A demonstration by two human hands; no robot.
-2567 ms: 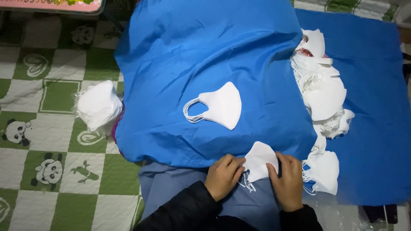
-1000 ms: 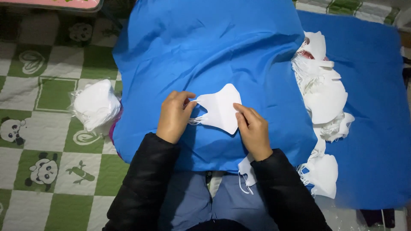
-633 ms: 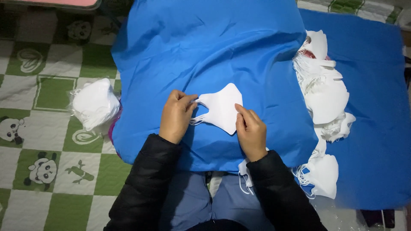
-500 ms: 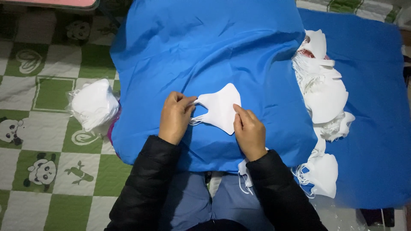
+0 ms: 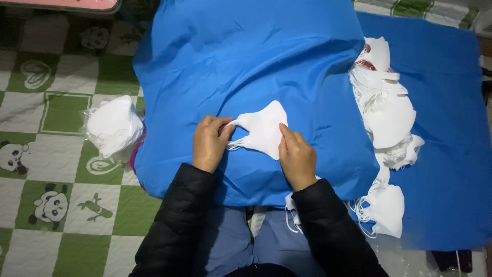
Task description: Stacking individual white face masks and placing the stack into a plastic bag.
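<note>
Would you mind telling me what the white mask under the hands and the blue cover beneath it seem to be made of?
White mask: probably soft non-woven fabric, matte, with thin elastic loops. Blue cover: seemingly thin non-woven or woven cloth, matte, creasing into soft folds.

pink board (image 5: 61, 4): cut by top edge | mask (image 5: 293, 205): mostly under blue cloth (image 5: 256, 61)

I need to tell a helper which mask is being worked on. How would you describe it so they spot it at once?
Find the blue cloth draped over the person's lap. At its middle lies one folded white mask, with the left hand at its ear loops and the right hand pressing its edge. It lies alone, unlike the heaped masks.
</note>
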